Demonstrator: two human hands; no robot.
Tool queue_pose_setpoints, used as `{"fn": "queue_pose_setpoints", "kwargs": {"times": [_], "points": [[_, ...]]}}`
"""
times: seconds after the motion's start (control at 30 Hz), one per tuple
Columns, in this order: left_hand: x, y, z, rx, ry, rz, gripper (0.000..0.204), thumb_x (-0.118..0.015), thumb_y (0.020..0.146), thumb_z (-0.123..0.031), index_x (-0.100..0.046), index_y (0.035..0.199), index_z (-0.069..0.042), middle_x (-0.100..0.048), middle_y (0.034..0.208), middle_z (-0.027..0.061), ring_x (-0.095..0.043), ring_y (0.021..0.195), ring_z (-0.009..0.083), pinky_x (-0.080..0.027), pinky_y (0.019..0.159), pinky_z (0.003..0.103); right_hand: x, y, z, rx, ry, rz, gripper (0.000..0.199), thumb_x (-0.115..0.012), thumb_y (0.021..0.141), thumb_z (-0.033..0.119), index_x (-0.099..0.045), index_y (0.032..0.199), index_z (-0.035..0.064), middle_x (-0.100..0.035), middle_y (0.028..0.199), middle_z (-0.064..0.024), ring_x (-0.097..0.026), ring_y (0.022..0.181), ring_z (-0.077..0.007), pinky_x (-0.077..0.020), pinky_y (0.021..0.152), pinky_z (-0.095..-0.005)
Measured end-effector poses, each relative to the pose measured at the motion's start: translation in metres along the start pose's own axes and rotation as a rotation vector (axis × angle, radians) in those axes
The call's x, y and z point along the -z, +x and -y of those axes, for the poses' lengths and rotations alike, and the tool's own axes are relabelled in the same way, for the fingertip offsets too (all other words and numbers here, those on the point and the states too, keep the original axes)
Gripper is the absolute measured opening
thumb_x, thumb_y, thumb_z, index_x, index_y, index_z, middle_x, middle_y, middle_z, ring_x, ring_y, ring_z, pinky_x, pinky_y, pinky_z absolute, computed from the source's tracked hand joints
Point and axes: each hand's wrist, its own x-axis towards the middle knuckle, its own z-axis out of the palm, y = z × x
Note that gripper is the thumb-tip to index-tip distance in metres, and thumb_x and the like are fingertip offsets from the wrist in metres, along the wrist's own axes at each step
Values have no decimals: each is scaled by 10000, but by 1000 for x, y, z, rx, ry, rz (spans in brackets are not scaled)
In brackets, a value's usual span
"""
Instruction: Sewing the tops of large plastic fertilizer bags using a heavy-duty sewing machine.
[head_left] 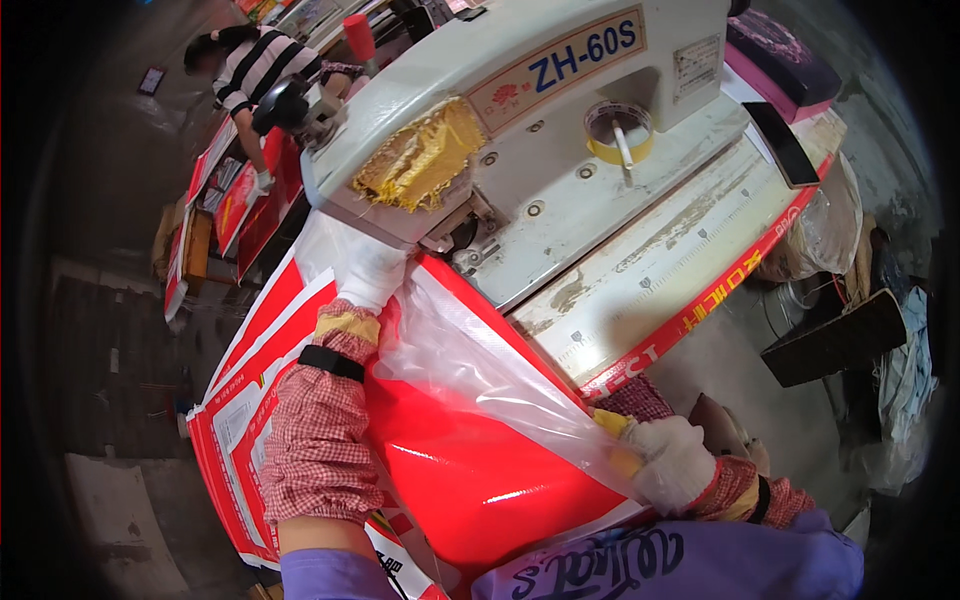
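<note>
A large grey industrial sewing machine (pixel 415 95) stands before me, yellow cloth (pixel 425 155) stuck on its head. A red-and-white plastic bag (pixel 470 450) with a clear liner (pixel 435 345) spreads from its stitching area down to my lap. My left hand (pixel 372 272), in a white glove, is closed on the bag's upper edge beside the needle area; its fingertips are partly hidden. My right hand (pixel 675 465), also gloved, grips the edge at the lower right corner, where yellow material shows at the fingers. Checked sleeve covers are on both forearms.
A tape roll (pixel 610 150) with a white stick across it rests on the machine. A black phone (pixel 780 145) lies on the worktable (pixel 660 270), near a dark box (pixel 785 60). More printed bags (pixel 235 420) lie at left. Another person (pixel 265 75) works at far left.
</note>
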Motion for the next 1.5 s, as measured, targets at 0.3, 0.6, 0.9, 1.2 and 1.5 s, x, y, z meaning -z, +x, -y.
{"fn": "queue_pose_setpoints", "kwargs": {"times": [0.3, 0.6, 0.9, 1.2, 1.5], "points": [[55, -27, -23, 288, 31, 479, 137, -544, 815, -161, -616, 867, -56, -567, 759, 173, -565, 738, 333, -442, 672, 360, 25, 12, -6, 741, -1497, -45, 322, -615, 705, 407, -624, 798, 99, -578, 618, -144, -586, 582, -331, -487, 561, -376], [68, 12, -66, 121, 193, 661, 194, -472, 828, -138, -622, 936, -77, -606, 796, 156, -586, 749, 330, -466, 660, 392, 16, -15, 4, 622, -2032, 68, 293, -551, 737, 401, -630, 771, 120, -590, 599, -103, -596, 536, -306, -462, 479, -408], [98, 71, 69, 303, 593, 307, 177, -538, 777, -137, -618, 932, -109, -634, 887, 122, -625, 830, 279, -507, 698, 394, -71, 154, 17, 1536, -1601, 493, 442, -585, 793, 275, -476, 1045, -71, -534, 753, -131, -566, 678, -262, -485, 586, -355], [167, 66, -82, 92, 684, 729, 79, -573, 727, -116, -623, 781, -86, -607, 777, 113, -593, 774, 305, -470, 699, 393, -138, 174, 74, 877, -2205, 326, 281, -584, 724, 220, -633, 908, 13, -634, 874, -184, -612, 729, -337, -491, 647, -381], [159, 76, -270, -503, -3, 1170, 401, -712, 562, -280, -592, 910, -122, -579, 893, 71, -527, 949, 280, -429, 782, 392, -140, 175, 91, 1156, -2340, 714, 293, -574, 708, 268, -654, 891, 54, -634, 829, -168, -604, 731, -338, -461, 645, -403]]}}
